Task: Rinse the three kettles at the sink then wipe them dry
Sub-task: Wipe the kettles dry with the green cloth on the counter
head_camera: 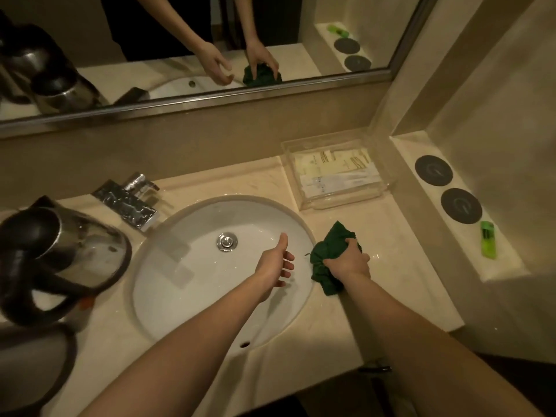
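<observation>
My right hand [349, 261] gripped the green cloth [326, 257] right of centre on the tabletop [391, 266]; my left hand [275, 266] hung wide open over the sink [186, 284], kettle [69, 251] at left.

I see a dim, warm-lit bathroom. A beige marble countertop [376, 296] runs across my view, with a wide metal-framed mirror [180, 40] on the far wall above a beige backsplash [210, 145]. At right a raised ledge [421, 182] meets a beige tiled wall [496, 100]. A clear acrylic tray [337, 173] of toiletry packets sits far right.
</observation>
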The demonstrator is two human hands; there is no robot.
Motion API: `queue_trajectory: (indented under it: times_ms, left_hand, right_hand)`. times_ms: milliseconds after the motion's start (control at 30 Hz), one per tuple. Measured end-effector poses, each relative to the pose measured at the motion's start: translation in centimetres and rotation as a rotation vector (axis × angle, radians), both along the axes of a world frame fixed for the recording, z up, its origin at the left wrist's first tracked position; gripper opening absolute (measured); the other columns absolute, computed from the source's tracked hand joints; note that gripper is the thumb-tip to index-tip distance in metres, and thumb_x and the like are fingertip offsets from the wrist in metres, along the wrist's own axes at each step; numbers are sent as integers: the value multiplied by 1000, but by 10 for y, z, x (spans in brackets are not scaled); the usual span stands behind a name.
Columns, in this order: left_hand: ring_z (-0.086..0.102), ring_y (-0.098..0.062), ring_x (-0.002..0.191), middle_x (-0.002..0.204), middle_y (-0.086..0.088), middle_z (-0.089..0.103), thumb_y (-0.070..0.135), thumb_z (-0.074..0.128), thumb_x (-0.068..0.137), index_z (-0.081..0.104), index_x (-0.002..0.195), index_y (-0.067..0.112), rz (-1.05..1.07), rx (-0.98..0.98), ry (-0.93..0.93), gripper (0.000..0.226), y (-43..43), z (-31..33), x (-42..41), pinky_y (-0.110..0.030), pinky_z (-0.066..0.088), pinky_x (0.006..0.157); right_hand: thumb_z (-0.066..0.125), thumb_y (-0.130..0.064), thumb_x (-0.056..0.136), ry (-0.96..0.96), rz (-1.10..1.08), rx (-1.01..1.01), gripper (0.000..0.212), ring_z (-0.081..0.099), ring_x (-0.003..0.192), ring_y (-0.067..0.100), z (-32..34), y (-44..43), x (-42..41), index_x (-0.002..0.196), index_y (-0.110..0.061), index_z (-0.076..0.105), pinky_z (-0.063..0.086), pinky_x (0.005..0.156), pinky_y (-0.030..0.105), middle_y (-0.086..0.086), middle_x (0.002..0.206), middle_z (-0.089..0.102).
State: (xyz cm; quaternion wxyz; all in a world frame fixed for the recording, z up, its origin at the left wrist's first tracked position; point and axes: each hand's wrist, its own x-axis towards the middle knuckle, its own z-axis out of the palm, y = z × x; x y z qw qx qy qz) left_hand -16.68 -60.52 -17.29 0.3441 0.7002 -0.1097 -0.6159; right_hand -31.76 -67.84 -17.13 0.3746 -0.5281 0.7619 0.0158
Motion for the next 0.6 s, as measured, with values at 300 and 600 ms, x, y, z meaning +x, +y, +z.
queue_trajectory:
  times_ms: [300, 600]
  left_hand:
    - [55, -23, 74, 84, -7, 63, 66, 31, 98, 60, 85, 12, 72, -11, -9, 63, 14, 1, 14, -33, 44, 68]
    - [55, -23, 81, 91, -8, 64, 64, 30, 99, 62, 89, 11, 231, -107, -84, 63, 87, 47, 52, -34, 45, 72]
  right_hand:
    - [66, -14, 82, -169, -73, -130, 44, 53, 87, 22, 12, 4, 13, 124, -17, 53, 44, 75, 27, 9, 114, 62]
    - [71, -8, 79, -544, -85, -176, 35, 58, 90, 22, 63, 64, 64, 109, -16, 55, 53, 80, 33, 6, 102, 59]
